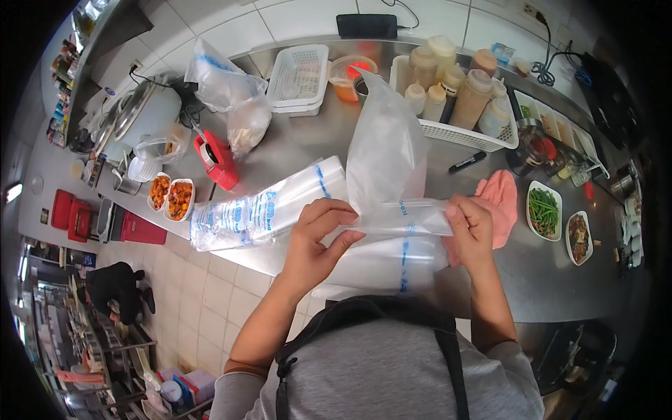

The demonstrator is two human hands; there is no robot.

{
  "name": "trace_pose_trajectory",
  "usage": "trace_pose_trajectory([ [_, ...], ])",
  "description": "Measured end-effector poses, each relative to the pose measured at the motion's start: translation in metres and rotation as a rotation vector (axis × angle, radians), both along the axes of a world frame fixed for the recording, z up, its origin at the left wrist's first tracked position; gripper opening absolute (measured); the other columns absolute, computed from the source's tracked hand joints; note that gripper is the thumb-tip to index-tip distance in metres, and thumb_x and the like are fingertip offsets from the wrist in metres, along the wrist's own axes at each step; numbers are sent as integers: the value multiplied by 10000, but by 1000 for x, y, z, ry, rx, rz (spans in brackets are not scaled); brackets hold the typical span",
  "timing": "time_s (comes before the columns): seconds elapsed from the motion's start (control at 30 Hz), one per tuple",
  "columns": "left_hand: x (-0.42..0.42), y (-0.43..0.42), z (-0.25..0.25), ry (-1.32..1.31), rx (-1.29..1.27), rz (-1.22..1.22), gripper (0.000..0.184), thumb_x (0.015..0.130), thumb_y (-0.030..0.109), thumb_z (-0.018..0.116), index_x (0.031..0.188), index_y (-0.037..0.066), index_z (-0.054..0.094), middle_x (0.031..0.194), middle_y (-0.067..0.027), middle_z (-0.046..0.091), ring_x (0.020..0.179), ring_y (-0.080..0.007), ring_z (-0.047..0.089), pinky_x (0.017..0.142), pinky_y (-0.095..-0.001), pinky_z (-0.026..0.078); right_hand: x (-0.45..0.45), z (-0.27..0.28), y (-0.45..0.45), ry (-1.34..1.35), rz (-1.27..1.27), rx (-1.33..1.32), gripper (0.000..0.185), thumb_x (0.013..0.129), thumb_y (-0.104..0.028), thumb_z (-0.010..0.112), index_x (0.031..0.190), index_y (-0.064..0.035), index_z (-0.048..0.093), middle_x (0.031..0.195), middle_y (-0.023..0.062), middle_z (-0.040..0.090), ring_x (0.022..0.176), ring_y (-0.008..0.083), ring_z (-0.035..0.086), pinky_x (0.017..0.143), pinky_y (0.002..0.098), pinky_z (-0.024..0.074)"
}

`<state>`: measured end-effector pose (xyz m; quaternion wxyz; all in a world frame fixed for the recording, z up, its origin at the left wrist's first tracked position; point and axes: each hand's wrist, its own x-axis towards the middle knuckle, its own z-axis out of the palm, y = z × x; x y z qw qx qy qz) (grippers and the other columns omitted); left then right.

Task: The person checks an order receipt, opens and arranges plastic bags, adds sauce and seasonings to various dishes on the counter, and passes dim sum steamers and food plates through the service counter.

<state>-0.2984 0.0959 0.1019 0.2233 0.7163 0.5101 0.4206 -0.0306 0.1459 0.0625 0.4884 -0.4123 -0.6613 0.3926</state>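
Though partly hidden, left hand (322,234) and right hand (469,227) in closed grip on bag (388,161)

Kitchen with tiled wall (304,24) and tiled floor (203,287).
Metal desk (280,150) runs along the wall. Shelf (105,59) is mounted upper left; bright light (14,192) shows at far left.

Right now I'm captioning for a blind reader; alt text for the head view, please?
Left hand and right hand handle a translucent plastic bag over a metal counter. Printed bags lie to the left, green beans to the right; squeeze bottles stand in a white basket behind.
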Motion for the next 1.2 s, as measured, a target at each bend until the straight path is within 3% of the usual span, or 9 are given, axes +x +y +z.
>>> trace_pose_trajectory([
  [0.17, 6, 4, 12, -121, -17, -23, 227, 701, -1, 793, 882, 23, 658, 993, -78, 657, 961, -228, 612, 819, -317, 491, -12, 28, -5, 182, 107, 171, 178, 858, -94, 679, 963, 29, 603, 912, 53, 595, 823, 134, 546, 757, 243, 420],
  [0.23, 8, 4, 16, -115, -24, -41, 239, 680, -27, 796, 855, 25, 641, 977, -77, 653, 951, -224, 616, 811, -319, 496, -7, 38, -8, 38, 188, 136, 238, 802, -65, 739, 975, 20, 599, 974, 69, 600, 901, 145, 561, 820, 256, 420],
  [0.33, 11, 4, 23, -100, 37, -48, 294, 642, -34, 813, 837, 41, 607, 943, -78, 643, 928, -225, 623, 814, -325, 498, -2, 38, -10, 256, 235, -171, 257, 745, -2, 770, 944, -12, 606, 1014, 82, 593, 981, 156, 549, 865, 279, 408],
  [0.43, 11, 1, 27, -140, -16, -94, 385, 591, -32, 854, 855, 66, 591, 935, -67, 629, 935, -188, 609, 857, -293, 465, -1, 38, -6, 221, 270, -71, 248, 756, -7, 766, 940, -33, 602, 1035, 79, 598, 1016, 162, 546, 896, 288, 399],
  [0.53, 4, -8, 33, -259, -184, -141, 344, 655, -13, 840, 889, 58, 598, 937, -47, 633, 912, -154, 610, 811, -283, 478, -8, 45, -5, 192, 200, 67, 245, 766, -2, 757, 950, -46, 601, 1047, 74, 605, 1023, 164, 551, 905, 286, 398],
  [0.73, 2, -11, 35, -443, -165, -136, 314, 695, -15, 828, 928, 44, 626, 932, -23, 629, 886, -114, 590, 810, -246, 458, -6, 52, -14, 513, 401, -173, 310, 714, 36, 779, 952, -34, 593, 1025, 69, 616, 995, 156, 565, 893, 295, 413],
  [0.93, 3, -14, 41, -471, -164, -97, 251, 732, -45, 791, 913, 23, 632, 893, -16, 637, 873, -108, 605, 804, -243, 466, -8, 56, -14, 201, 214, -14, 241, 711, -108, 800, 786, -8, 594, 796, 89, 604, 777, 193, 575, 800, 325, 448],
  [1.03, 4, -15, 40, -459, -185, -84, 226, 750, -20, 791, 910, 17, 636, 877, -20, 645, 850, -107, 616, 774, -240, 476, -2, 50, -8, 151, 271, 138, 90, 769, -10, 738, 808, 6, 658, 955, 77, 643, 868, 176, 589, 810, 266, 430],
  [1.2, 8, -12, 32, -623, -358, -132, 145, 861, 37, 707, 938, 22, 585, 905, -49, 654, 870, -111, 617, 781, -240, 478, -13, 57, -16, 397, 418, -11, 138, 793, -114, 737, 791, -5, 653, 919, 99, 654, 889, 214, 599, 827, 312, 447],
])
